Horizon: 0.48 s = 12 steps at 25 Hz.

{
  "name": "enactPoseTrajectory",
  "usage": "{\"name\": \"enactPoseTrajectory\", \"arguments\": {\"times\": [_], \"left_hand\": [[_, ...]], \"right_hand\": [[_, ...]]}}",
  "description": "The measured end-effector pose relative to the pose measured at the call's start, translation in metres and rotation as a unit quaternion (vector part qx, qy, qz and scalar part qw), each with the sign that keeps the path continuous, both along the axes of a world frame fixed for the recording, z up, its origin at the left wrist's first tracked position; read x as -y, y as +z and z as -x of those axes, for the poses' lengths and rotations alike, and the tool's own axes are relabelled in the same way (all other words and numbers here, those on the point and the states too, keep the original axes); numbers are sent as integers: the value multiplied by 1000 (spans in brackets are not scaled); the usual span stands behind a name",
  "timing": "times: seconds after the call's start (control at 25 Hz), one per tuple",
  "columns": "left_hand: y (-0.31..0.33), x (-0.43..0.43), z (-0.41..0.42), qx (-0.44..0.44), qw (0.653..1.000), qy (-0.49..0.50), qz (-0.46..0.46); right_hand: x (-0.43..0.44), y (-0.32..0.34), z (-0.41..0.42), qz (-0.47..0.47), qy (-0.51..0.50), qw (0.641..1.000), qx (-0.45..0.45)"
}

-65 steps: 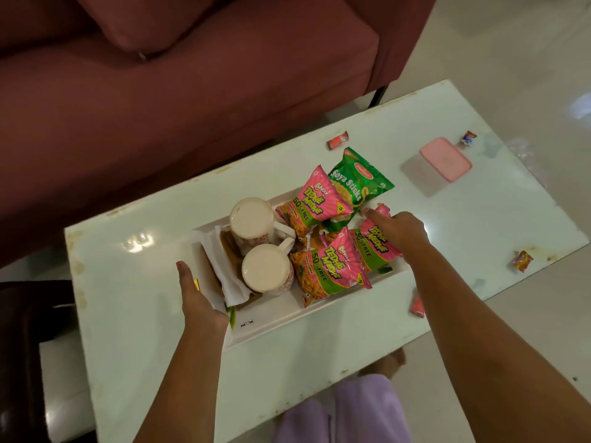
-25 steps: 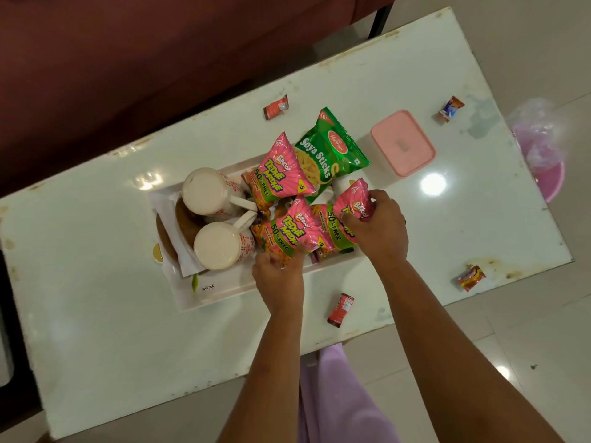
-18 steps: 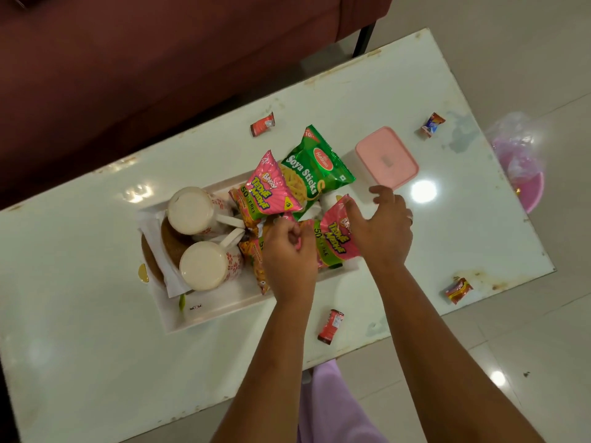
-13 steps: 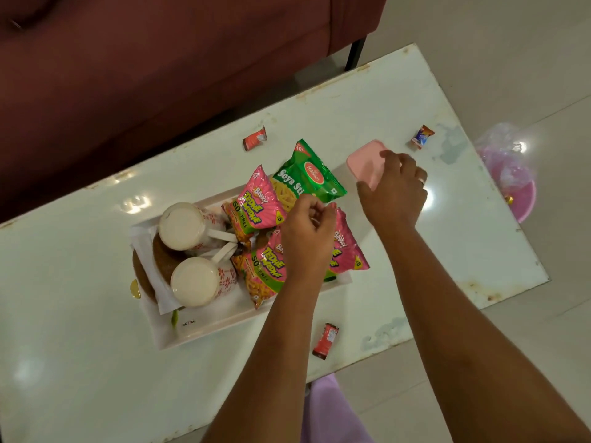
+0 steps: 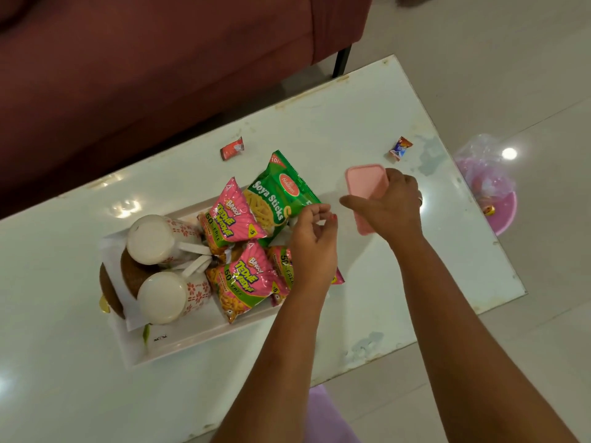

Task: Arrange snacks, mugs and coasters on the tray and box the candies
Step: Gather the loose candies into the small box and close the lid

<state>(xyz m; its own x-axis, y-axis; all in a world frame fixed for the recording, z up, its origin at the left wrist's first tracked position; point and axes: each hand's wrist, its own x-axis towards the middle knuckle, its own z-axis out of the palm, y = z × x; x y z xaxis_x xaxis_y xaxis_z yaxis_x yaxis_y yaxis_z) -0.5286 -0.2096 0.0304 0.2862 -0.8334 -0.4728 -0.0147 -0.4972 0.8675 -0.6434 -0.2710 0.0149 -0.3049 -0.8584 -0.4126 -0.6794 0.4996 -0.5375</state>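
A white tray (image 5: 179,343) on the table holds two white floral mugs (image 5: 153,238) (image 5: 166,297), brown coasters (image 5: 110,289) under a napkin, pink snack packets (image 5: 233,215) (image 5: 246,279) and a green Soya Sticks packet (image 5: 281,193). My right hand (image 5: 390,206) grips the pink candy box (image 5: 366,180) just right of the tray, and the box looks tilted. My left hand (image 5: 315,231) hovers over the tray's right end beside the box, fingers loosely curled, with nothing seen in them. A red candy (image 5: 232,148) and a blue-orange candy (image 5: 400,148) lie loose on the table.
The white table (image 5: 367,298) stands in front of a dark red sofa (image 5: 160,59). A pink bin with a plastic bag (image 5: 492,193) sits on the floor past the table's right edge. My left forearm hides part of the tray's near right corner.
My right hand left the snack packets, reached right and took hold of the pink box. My left hand moved off the packets toward the box. The camera view shifted.
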Motion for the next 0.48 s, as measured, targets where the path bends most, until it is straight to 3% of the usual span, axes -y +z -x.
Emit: {"name": "enactPoseTrajectory", "arguments": {"times": [0.16,0.28,0.36,0.48], "left_hand": [[9,6,7,-129,991,16,-32],[22,0,4,-263,959,36,-94],[32,-9,-2,-303,946,51,-104],[40,-32,-12,-296,951,51,-74]], "right_hand": [[-18,36,-2,28,-89,977,189],[-30,59,-10,-20,-102,946,306],[-42,70,-14,-37,-77,940,332],[-65,82,-28,-49,-56,939,335]]}}
